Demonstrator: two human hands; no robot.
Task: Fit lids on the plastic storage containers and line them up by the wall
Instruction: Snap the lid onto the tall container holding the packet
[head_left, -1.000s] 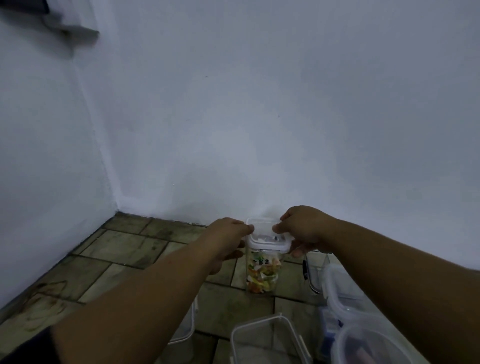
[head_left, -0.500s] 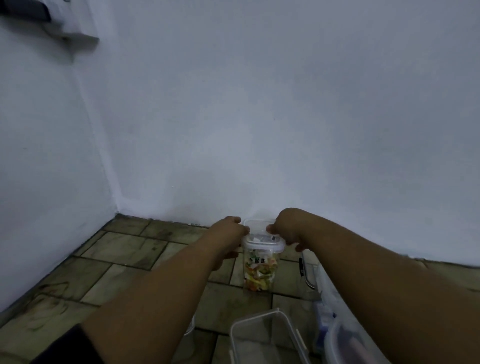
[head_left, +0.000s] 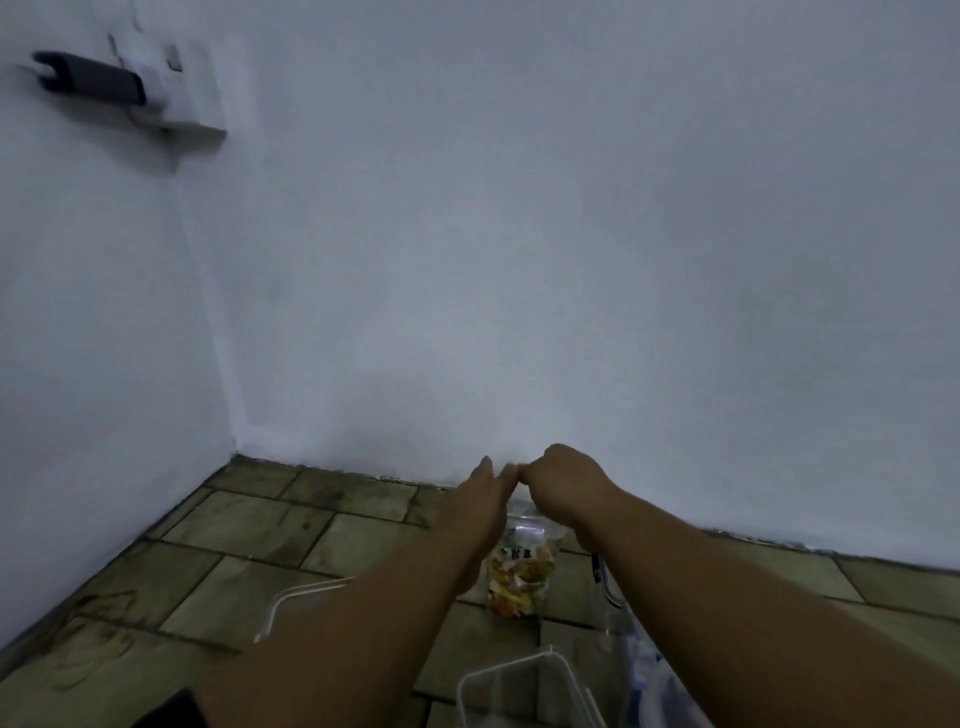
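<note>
White walls (head_left: 519, 260) meet a tiled floor (head_left: 260, 525) in the head view, where 2 hands work atop a tall container (head_left: 519, 577) of colourful pieces standing close by, likely seating its lid (head_left: 535, 530). The left hand (head_left: 480, 499) lies straight-fingered; the right hand (head_left: 563, 488) curls over the lid, grip unseen. An empty container (head_left: 519, 686) waits nearer.

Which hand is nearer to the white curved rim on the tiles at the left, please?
Left. The left hand is over the filled container, on the side towards the white curved rim; the right hand is beside it, farther right.
</note>
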